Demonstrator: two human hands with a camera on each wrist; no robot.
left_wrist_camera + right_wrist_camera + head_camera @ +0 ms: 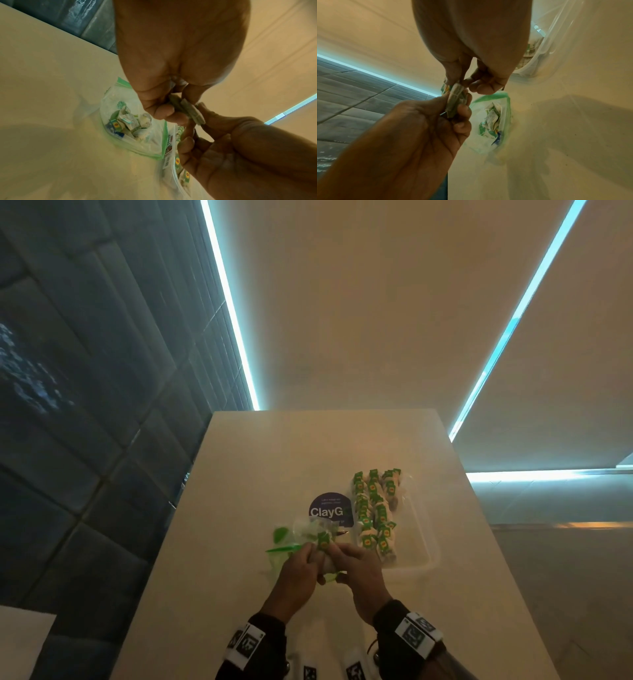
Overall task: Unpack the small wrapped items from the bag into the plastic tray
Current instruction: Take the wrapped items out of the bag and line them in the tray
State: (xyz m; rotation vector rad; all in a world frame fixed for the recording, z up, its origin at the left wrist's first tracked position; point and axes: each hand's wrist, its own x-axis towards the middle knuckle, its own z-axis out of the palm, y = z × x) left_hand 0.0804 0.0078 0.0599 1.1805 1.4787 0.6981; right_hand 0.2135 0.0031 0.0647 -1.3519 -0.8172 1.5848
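Note:
Several small wrapped items with green labels form a thin stack held between both hands just above the table. My left hand pinches the stack from the left. My right hand pinches the same stack from the right. Just beyond the hands lies the clear zip bag with a green edge, its mouth open and more wrapped items inside. The clear plastic tray stands to the right, with rows of wrapped items along its left side.
A round purple "ClayG" label lies on the pale table between bag and tray. The right half of the tray is bare. The table's left edge drops to a dark tiled floor. White tagged objects lie at the near edge.

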